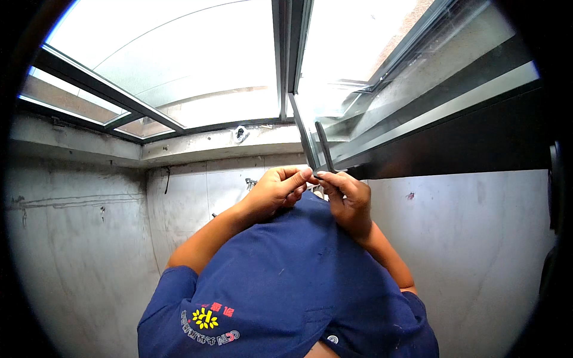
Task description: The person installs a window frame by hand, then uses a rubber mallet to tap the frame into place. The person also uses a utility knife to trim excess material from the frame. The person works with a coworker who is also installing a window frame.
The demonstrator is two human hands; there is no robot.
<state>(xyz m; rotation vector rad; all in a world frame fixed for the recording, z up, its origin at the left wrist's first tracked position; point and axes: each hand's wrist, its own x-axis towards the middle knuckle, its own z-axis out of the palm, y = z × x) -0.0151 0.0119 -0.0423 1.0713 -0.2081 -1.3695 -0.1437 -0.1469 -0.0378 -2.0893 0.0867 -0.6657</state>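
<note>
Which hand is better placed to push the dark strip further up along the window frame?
Probably the right hand: its fingertips pinch the dark strip at its lower end. The left hand rests beside it at the window frame.

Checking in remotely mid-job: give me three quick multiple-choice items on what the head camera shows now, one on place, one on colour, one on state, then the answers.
1. Where do the two hands meet?
A. At the lower end of the window frame edge
B. On the concrete floor
C. On the far left wall

2. What colour is the shirt?
A. Red
B. Blue
C. White

3. How does the thin dark strip stand?
A. Lying flat on the sill
B. Coiled in a roll
C. Pinched between fingertips, running up along the frame

Answers:
1 A, since the left hand and right hand come together at the bottom of the window frame.
2 B, the shirt is blue with a small emblem on the chest.
3 C, the thin dark strip rises from the fingertips beside the frame edge.
</note>
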